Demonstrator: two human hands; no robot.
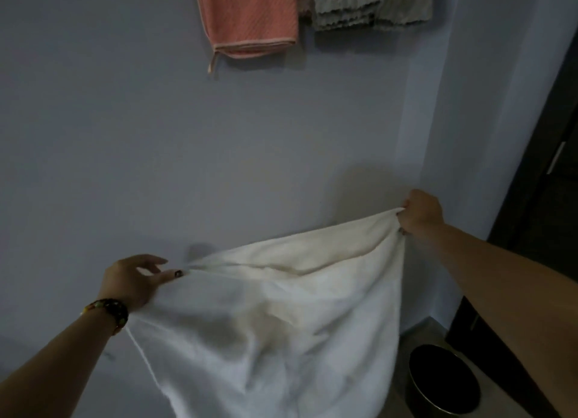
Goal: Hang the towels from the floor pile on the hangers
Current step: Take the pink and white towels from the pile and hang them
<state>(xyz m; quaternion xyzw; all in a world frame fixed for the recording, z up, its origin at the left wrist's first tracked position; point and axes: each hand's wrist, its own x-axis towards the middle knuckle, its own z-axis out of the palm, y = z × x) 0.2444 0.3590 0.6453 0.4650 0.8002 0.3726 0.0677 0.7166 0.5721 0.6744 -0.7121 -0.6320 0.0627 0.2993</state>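
We are pinching the white towel [281, 317] at both top corners — left hand [131, 280], right hand [419, 212] — soft, limp, sagging between.

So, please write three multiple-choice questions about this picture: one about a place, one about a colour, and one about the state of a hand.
1. Where is the black bin?
A. On the floor at lower right, near the wall corner
B. Hanging on the wall
C. In the left hand

2. What colour is the towel held between the hands?
A. Pink
B. White
C. Grey

3. How does the right hand hold the white towel?
A. It lies flat under it
B. It does not touch it
C. It grips the bunched top corner

Answers:
1 A: the bin stands on the floor below the right forearm.
2 B: the spread cloth is white; the pink towel hangs above.
3 C: its fingers curl round gathered cloth, while the left hand pinches the other end.
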